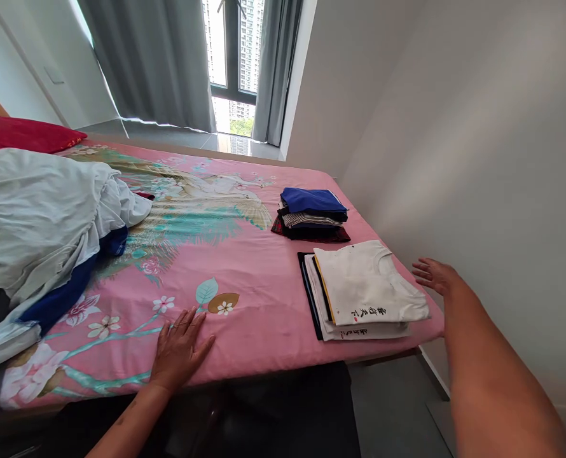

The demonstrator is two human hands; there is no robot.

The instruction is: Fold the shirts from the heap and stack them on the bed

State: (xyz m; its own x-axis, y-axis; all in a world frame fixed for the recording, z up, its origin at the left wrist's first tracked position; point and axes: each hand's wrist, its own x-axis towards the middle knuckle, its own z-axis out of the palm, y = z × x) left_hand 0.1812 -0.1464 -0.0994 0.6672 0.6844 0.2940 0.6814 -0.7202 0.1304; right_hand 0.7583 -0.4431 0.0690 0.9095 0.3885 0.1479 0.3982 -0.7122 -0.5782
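My left hand [180, 350] lies flat on the pink flowered bedsheet [264, 312] near the bed's front edge, fingers spread. Off the bed's right side, my right hand [435, 275] hovers by the wall with its fingers stretched out and nothing in it. Closest to that hand is a neat stack of folded T-shirts [364, 280], topped by a white one with dark lettering. Behind it sits a second folded pile [311, 213], with a blue garment on top and striped, black and dark red cloth below.
Loose white and grey clothes [39, 216] with some blue cloth [68, 292] are heaped on the bed's left. A red pillow [25, 133] lies at the far left. Grey curtains [154, 63] flank a window at the back, and a bare wall [478, 159] runs along the right.
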